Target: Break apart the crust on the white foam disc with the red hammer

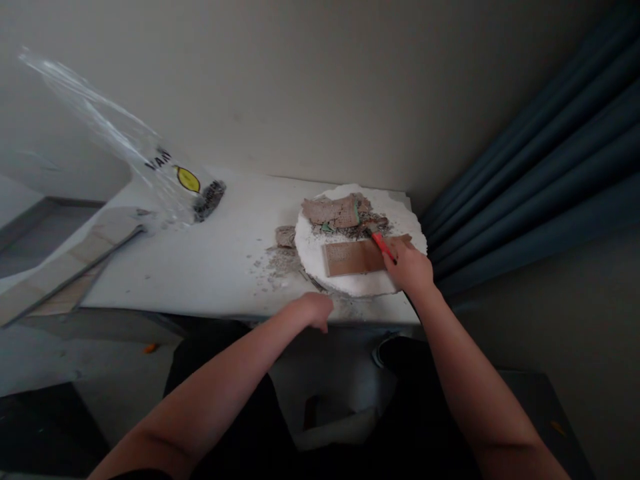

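Note:
My right hand (pixel 413 267) is closed around a slim red-handled tool (pixel 382 245). Its dark tip points up and left at loose dark crumbs on a white, rough-edged round slab (pixel 345 287). I cannot tell what kind of tool it is. Just under that hand lies a flat brown textured piece (pixel 353 258). Behind it is a broken, cracked brown piece (pixel 333 211) with green bits and debris around it. My left hand (pixel 314 310) is at the table's front edge, near the slab, its fingers curled and no object showing in them.
A clear plastic bag (pixel 170 173) with a yellow print stands on the white table (pixel 200 267). Grey crumbs (pixel 280 263) are scattered left of the slab. A panel with a dark strip (pixel 75 273) lies at the left. Blue curtains (pixel 540 153) hang close on the right.

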`<action>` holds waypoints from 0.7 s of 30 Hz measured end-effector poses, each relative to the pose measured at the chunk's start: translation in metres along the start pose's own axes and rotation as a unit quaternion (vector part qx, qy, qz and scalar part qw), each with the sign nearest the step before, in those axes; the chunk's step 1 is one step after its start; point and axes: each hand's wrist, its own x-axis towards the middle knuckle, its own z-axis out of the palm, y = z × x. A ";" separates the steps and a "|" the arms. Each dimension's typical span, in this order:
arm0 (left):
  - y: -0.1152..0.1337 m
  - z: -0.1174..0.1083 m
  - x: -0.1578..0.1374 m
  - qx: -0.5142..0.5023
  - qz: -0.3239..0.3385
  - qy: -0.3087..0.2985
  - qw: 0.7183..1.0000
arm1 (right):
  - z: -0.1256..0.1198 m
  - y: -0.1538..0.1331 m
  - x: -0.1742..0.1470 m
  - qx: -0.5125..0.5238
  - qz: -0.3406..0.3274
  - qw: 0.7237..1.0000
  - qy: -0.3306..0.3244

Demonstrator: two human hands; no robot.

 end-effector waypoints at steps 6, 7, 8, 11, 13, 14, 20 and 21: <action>0.077 0.015 0.025 0.010 0.129 -0.010 0.992 | 0.011 -0.019 0.022 0.044 -0.046 0.998 0.023; 0.080 0.014 0.029 0.022 0.125 -0.015 0.992 | 0.013 -0.022 0.025 0.046 -0.047 0.998 0.023; 0.082 0.012 0.033 0.034 0.116 -0.024 0.992 | 0.016 -0.023 0.028 0.047 -0.048 0.998 0.020; 0.081 0.003 0.044 0.052 0.086 -0.049 0.994 | 0.024 -0.025 0.032 0.054 -0.062 0.997 0.000; 0.081 -0.002 0.050 0.056 0.073 -0.067 0.994 | 0.030 -0.025 0.034 0.075 -0.088 0.993 -0.009; 0.082 -0.004 0.052 0.060 0.071 -0.075 0.993 | 0.032 -0.024 0.034 0.091 -0.105 0.990 -0.011; 0.096 -0.004 0.056 0.079 0.125 -0.078 0.986 | 0.037 -0.025 0.040 0.156 -0.146 0.977 -0.006; 0.098 -0.003 0.056 0.076 0.128 -0.076 0.986 | 0.036 -0.026 0.041 0.161 -0.144 0.976 -0.003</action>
